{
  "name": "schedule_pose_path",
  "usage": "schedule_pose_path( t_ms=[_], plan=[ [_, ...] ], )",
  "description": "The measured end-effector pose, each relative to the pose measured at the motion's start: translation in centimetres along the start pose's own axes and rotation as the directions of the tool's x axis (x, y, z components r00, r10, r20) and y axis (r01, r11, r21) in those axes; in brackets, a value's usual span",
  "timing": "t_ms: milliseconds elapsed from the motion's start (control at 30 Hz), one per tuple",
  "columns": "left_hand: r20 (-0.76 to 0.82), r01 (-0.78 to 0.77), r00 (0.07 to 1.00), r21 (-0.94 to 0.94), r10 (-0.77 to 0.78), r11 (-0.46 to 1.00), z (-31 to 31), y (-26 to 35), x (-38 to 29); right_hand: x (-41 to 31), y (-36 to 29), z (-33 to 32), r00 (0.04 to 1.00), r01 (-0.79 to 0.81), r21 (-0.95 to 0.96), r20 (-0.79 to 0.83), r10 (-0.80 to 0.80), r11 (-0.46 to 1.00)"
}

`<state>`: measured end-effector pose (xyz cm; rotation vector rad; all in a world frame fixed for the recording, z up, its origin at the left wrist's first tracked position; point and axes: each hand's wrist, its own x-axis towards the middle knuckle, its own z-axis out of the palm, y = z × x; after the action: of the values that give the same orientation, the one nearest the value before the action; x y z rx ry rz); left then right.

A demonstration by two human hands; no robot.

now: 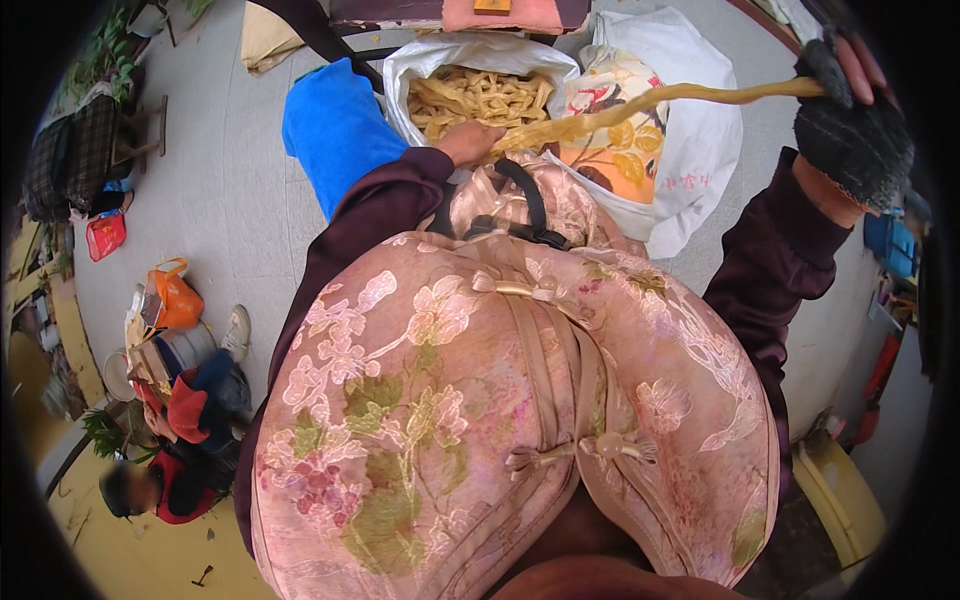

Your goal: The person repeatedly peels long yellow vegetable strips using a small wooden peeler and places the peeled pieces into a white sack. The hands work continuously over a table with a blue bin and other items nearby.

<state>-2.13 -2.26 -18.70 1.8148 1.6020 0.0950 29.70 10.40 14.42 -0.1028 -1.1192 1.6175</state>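
Note:
A long tan fibre strand point(645, 101) runs between my two hands, rising to the right. Its lower left end is pinched in the bare fingers of my left hand point(470, 142), close above my lap. My right hand point(847, 124), in a dark grey glove with some fingertips bare, grips the other end out at the upper right. Directly beyond my left hand an open white sack point(480, 49) holds a heap of similar tan strands point(487, 97), looped and tangled. Part of the strand's left end is hidden by my fingers.
A blue cloth point(337, 127) lies left of the sack, a flower-patterned cloth point(619, 139) and white plastic sheeting point(701, 142) to its right. Furniture with a pink cloth point(480, 15) stands beyond. At the left, a person point(187, 465) sits near an orange bag point(176, 296) and buckets.

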Motion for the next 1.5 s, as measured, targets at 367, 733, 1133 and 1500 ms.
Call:
schedule_pose_path(
  t_ms=[367, 733, 1133, 1500],
  plan=[
    [-0.240, -0.137, 0.931, -0.928, -0.276, 0.345, -11.8, 11.4, -0.6, -1.4, 0.8, 3.2, 0.996, -0.054, 0.120, -0.060, 0.062, 0.991],
    [-0.655, -0.118, 0.736, -0.375, -0.173, 0.920, -7.2, 3.8, -0.1, -3.0, 14.0, 6.1, 0.858, -0.500, -0.209, -0.253, 0.447, 0.841],
    [-0.702, -0.395, 0.696, -0.550, -0.151, 0.736, -15.0, 11.5, -6.7, -5.9, 22.5, 6.1, 0.953, -0.274, -0.695, -0.104, 0.285, 0.665],
    [-0.558, -0.419, 0.775, -0.805, -0.297, 0.419, -14.8, 13.0, -6.4, -2.5, 19.2, 4.5, 0.980, 0.188, -0.926, 0.199, 0.002, 0.328]
  ],
)
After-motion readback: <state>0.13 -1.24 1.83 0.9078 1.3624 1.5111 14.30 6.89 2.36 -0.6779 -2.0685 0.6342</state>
